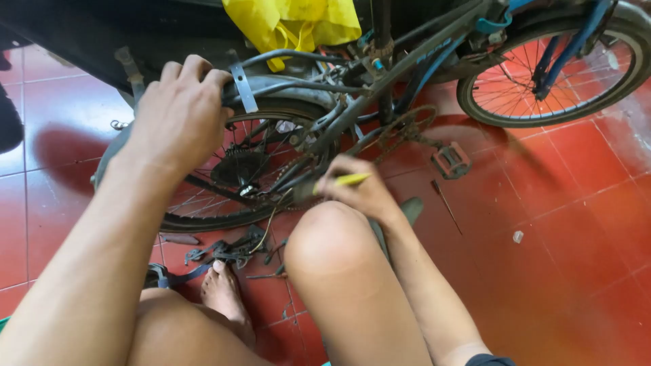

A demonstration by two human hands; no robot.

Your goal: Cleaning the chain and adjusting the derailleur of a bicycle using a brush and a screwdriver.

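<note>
Left hand (178, 115) is up on the bike's rear mudguard (271, 87), fingers curled over its top edge w/ the grip pressed down on the metal, right above the rear wheel (203, 196). Right hand (356, 190) sits low by the chain (298, 166) near the rear hub, grip pinching a yellow-handled tool (352, 179), prob. a screwdriver, tip hidden behind the frame so can't tell what it touches. Bike lies low across the red tile floor (576, 224), rear sprocket (237, 166) between the two hands, crank & pedal (451, 160) just right of the right hand. Front wheel (553, 71) w/ blue fork is top right, well apart from both hands. Yellow bag (291, 24) hangs over the frame at top centre. Person's bare knees fill the bottom of the view, one foot (224, 291) on the floor beside a heap of small dark tools and parts (230, 251), just below the rear wheel. Thin rod (447, 207) lies on the tiles near the pedal, small white scrap (518, 236) further right.
</note>
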